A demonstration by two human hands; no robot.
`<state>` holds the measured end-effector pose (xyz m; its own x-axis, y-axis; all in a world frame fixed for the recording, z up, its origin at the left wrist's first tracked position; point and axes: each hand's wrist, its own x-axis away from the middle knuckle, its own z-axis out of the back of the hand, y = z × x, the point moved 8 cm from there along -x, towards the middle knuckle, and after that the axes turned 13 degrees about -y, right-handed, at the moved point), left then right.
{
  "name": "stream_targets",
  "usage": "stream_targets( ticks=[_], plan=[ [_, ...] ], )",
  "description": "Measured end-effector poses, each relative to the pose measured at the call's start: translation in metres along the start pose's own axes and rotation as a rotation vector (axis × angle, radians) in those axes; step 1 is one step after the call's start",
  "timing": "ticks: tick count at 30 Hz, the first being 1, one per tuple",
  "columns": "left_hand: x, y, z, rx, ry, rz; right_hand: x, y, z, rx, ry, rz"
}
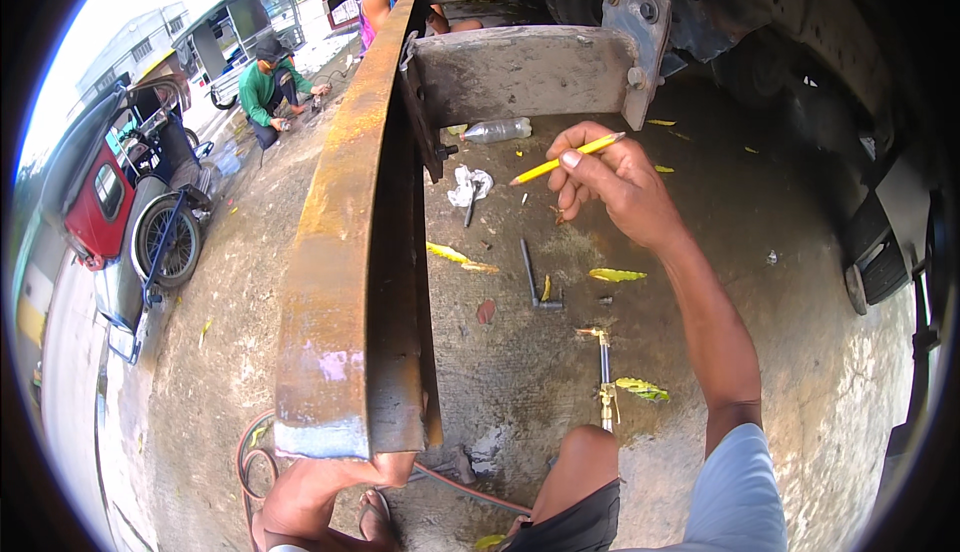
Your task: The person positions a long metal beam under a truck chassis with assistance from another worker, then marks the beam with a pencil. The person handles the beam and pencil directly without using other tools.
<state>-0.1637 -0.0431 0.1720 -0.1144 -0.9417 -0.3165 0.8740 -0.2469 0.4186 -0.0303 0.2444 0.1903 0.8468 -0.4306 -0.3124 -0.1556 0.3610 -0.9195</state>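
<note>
My right hand (pixel 615 187) is raised over the ground, right of a long rusty steel beam (pixel 325 242). A yellow pencil (pixel 565 160) is pinched between its thumb and fingers, the sharpened tip pointing left toward the beam. The pencil is apart from the metal. The beam runs from close in front of me away to the far end, its near end pale and bare. A grey steel crosspiece (pixel 525 72) joins it on the right and meets a bolted bracket (pixel 635 47). My left hand cannot be seen.
A gas torch (pixel 605 377) with brass fittings, an L-shaped tool (pixel 531 274), a white rag (pixel 468 187) and a plastic bottle (pixel 497 131) lie on the concrete. Hoses (pixel 245 452) curl by my legs. One person (pixel 262 92) crouches far left; another (pixel 378 2) sits behind the beam. A sidecar (pixel 105 197) stands left.
</note>
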Motion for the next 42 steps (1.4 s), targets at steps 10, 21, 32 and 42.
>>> stream_targets(
  ticks=[10,21,32,42],
  plan=[
    [-0.006,-0.012,-0.002,0.082,0.109,-0.145,-0.065,-0.085,0.005,0.511,0.285,0.375],
    [-0.028,0.002,0.009,0.299,0.182,-0.250,-0.127,-0.094,0.022,1.152,0.465,-0.078],
    [-0.017,0.006,0.007,0.362,0.208,-0.200,-0.148,-0.096,0.023,0.952,0.292,-0.400],
    [-0.019,0.004,0.033,0.366,-0.159,-0.180,-0.172,-0.081,0.054,0.898,0.435,-0.764]
  ],
)
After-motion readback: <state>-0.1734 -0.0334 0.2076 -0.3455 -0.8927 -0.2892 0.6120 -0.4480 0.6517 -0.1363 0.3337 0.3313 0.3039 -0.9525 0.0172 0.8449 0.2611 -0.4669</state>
